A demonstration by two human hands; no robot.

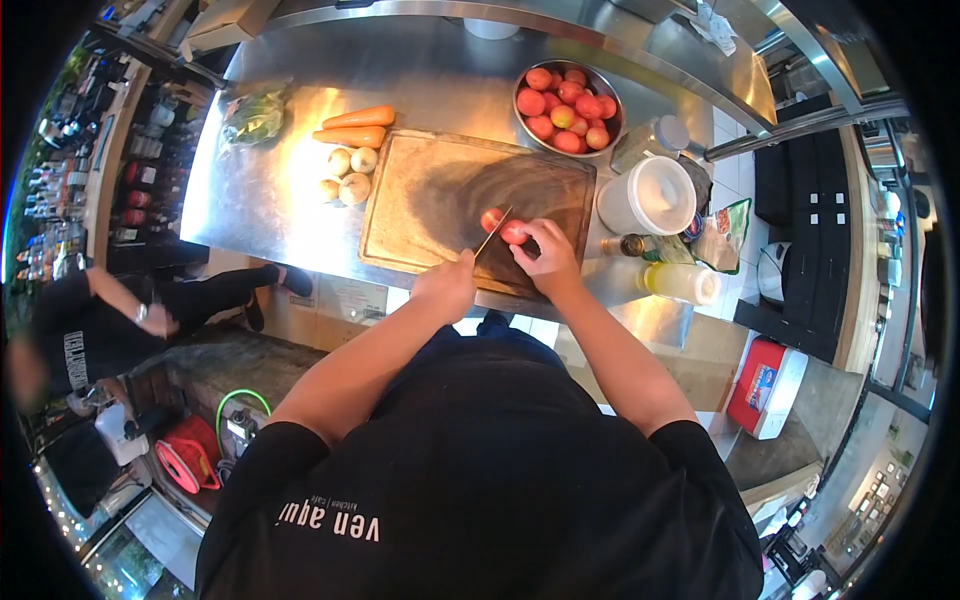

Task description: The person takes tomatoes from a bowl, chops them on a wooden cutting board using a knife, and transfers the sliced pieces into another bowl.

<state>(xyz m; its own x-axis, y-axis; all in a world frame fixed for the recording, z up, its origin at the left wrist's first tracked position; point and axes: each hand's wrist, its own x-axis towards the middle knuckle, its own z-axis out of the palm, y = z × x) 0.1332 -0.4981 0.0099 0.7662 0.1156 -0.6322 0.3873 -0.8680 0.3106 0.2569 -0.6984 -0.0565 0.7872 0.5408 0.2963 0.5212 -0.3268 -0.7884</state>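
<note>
A wooden cutting board lies on the steel counter. My left hand is closed round the handle of a knife, whose blade points up and to the right. The blade lies between two red tomato pieces on the board, the left piece and the right piece. My right hand grips the right piece with its fingertips. Whether the two pieces are still joined under the blade, I cannot tell.
A steel bowl of tomatoes stands behind the board. Carrots, onions and bagged greens lie left. A white tub, jar and yellow bottle stand right. Another person is at the far left.
</note>
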